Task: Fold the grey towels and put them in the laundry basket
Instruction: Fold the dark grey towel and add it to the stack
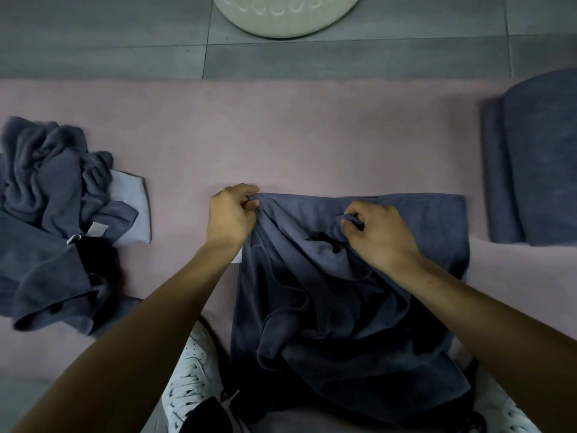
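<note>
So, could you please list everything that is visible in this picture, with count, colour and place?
towel being folded: one, dark grey, centre of the mat, hanging off its near edge
crumpled towels: a heap, count unclear, dark grey, left on the mat
folded towels: a stack, count unclear, dark grey, right edge of the mat
mat: one, pale pink, under all the towels
laundry basket: one, off-white, on the floor at top centre, partly out of frame
floor: grey tiles, beyond the mat
shoes: two, white, bottom of frame
left hand: grips the towel's far left corner
right hand: grips a bunch of the same towel
</note>
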A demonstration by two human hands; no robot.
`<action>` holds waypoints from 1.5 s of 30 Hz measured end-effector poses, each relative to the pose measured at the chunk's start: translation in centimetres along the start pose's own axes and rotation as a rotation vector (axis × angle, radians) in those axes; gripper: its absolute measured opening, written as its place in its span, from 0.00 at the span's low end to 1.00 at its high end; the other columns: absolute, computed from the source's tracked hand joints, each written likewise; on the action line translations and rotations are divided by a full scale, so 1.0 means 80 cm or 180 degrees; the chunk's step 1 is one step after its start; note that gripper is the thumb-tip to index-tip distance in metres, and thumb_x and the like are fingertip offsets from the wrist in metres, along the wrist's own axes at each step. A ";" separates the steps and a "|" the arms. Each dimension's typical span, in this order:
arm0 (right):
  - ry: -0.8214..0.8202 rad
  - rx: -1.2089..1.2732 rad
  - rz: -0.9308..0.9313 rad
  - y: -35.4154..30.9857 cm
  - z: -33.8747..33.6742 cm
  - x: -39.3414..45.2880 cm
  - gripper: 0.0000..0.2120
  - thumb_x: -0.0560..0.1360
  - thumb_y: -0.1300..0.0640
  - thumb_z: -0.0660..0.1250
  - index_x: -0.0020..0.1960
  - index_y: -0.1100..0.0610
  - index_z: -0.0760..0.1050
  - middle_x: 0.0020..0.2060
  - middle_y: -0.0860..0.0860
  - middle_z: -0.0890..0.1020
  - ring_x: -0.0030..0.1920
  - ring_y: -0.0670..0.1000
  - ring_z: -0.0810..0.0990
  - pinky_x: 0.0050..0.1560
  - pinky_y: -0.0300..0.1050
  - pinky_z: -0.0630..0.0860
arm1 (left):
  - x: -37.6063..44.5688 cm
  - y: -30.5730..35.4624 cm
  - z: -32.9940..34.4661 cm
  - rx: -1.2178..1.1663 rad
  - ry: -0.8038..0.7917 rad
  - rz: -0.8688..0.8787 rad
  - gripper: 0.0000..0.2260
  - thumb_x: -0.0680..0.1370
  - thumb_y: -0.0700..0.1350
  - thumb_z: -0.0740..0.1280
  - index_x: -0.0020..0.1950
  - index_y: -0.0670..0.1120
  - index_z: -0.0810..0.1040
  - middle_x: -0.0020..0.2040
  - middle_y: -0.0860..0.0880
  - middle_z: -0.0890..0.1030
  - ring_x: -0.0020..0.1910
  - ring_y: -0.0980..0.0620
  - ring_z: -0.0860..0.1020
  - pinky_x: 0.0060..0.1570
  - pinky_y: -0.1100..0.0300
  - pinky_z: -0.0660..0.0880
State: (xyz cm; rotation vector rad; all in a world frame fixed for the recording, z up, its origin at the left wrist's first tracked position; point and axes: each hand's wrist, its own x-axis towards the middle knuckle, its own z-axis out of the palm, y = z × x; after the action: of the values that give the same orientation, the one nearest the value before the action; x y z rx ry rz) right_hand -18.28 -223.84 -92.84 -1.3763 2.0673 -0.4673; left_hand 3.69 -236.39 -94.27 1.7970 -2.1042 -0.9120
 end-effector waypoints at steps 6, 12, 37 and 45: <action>0.0028 -0.0032 0.0020 -0.003 0.000 0.002 0.08 0.76 0.53 0.64 0.38 0.51 0.72 0.29 0.45 0.75 0.32 0.50 0.76 0.31 0.45 0.71 | 0.010 0.001 -0.014 0.0730 -0.0256 0.0247 0.06 0.77 0.43 0.68 0.52 0.48 0.82 0.52 0.48 0.75 0.49 0.48 0.77 0.49 0.55 0.75; 0.0511 0.0271 -0.0040 0.012 -0.025 -0.004 0.06 0.76 0.57 0.66 0.42 0.57 0.77 0.35 0.50 0.79 0.37 0.51 0.78 0.39 0.46 0.74 | -0.012 0.050 -0.010 0.0147 -0.0490 0.0531 0.01 0.78 0.41 0.65 0.48 0.46 0.75 0.37 0.48 0.81 0.35 0.52 0.77 0.38 0.65 0.73; 0.1236 -0.0156 0.1390 0.138 -0.088 -0.012 0.10 0.79 0.57 0.65 0.45 0.64 0.77 0.43 0.59 0.81 0.41 0.55 0.80 0.39 0.41 0.73 | -0.047 0.157 0.130 -0.0654 -0.0842 0.0878 0.07 0.74 0.34 0.70 0.46 0.42 0.85 0.42 0.57 0.82 0.43 0.65 0.79 0.47 0.77 0.71; 0.1098 -0.0205 0.1762 0.132 -0.092 0.001 0.11 0.78 0.55 0.67 0.50 0.64 0.76 0.46 0.59 0.81 0.45 0.57 0.81 0.43 0.49 0.80 | -0.046 0.151 0.133 -0.0785 -0.0797 0.0740 0.06 0.75 0.36 0.70 0.48 0.43 0.85 0.43 0.55 0.83 0.42 0.64 0.80 0.51 0.71 0.74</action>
State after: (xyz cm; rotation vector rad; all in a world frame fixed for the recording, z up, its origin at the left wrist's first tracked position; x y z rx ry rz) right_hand -30.55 -220.02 -93.48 -0.7302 2.6374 -0.4167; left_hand -11.04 -228.92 -94.73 1.3455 -2.1711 -1.3196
